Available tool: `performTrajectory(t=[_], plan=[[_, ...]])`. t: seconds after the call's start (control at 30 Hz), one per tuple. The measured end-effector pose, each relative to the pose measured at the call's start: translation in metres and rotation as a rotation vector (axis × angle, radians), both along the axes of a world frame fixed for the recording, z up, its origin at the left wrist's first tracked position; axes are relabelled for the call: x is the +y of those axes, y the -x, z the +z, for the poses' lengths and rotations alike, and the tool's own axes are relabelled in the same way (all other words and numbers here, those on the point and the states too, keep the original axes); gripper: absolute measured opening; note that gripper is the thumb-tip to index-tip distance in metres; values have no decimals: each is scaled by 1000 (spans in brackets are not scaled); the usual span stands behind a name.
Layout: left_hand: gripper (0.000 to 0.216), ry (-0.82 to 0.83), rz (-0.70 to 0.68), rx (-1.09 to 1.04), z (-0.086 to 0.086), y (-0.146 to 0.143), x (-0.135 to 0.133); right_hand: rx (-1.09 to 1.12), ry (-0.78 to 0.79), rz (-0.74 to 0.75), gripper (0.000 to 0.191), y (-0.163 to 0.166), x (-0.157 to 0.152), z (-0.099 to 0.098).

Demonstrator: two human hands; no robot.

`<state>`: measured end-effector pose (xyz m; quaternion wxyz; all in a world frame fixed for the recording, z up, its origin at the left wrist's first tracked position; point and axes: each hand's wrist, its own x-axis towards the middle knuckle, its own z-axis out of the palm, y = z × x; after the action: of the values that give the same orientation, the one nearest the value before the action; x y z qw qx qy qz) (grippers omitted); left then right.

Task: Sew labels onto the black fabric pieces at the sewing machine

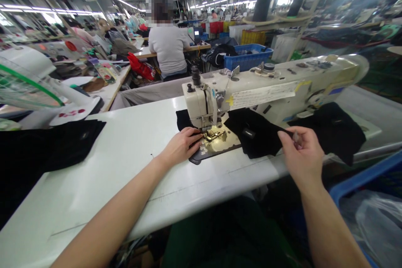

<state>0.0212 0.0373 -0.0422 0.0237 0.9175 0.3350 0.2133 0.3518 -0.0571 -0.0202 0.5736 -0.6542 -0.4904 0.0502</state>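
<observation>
A white sewing machine (201,104) stands on the tabletop, with its brass-coloured needle plate (230,139) lit under the needle. My left hand (184,145) rests beside the presser foot, fingers bent and closed at the needle; what they pinch, if anything, is hidden. A piece of black cloth (182,119) shows behind that hand, left of the machine head. My right hand (303,153) pinches the right end of a black fabric piece (262,144) between thumb and fingers. This piece carries a small label (249,133) and lies under the machine arm, right of the needle.
Black fabric pieces (78,140) are stacked at the left of the white table (132,134). More black cloth (339,130) lies right of my right hand. A blue crate (361,176) with clear plastic stands at lower right. A white fan (37,75) is at far left; a person (168,48) sits ahead.
</observation>
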Motion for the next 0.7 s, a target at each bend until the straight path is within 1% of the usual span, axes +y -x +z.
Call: performTrajectory(t=[0.13,0.2,0.3,0.37,0.43,0.53,0.57,0.6,0.63,0.67,0.7], plan=[[31,-17,22,2,-2,-2,-2,-130,-130,0,21,12,-13,18],[33,-21,31,12,-3,-4,-3,-171,-159,31,19,17,-22,26],[34,-15,49,15,-5,0,-5,-218,-127,91,16,25,-35,38],[34,-9,77,13,-5,10,-5,-250,-80,147,14,29,-41,44],[34,-5,138,31,-2,26,-7,-246,-9,249,13,34,-46,47],[33,-11,294,71,10,44,-16,-179,112,455,12,40,-48,45],[33,-7,329,50,16,44,-22,-145,146,510,12,43,-49,44],[34,11,333,2,24,41,-30,-114,180,559,12,46,-49,43],[35,47,297,-70,33,34,-40,-89,217,606,12,49,-50,43],[39,106,223,-157,43,24,-51,-74,255,656,12,52,-51,43],[49,188,112,-241,53,12,-63,-67,291,717,12,55,-52,44]])
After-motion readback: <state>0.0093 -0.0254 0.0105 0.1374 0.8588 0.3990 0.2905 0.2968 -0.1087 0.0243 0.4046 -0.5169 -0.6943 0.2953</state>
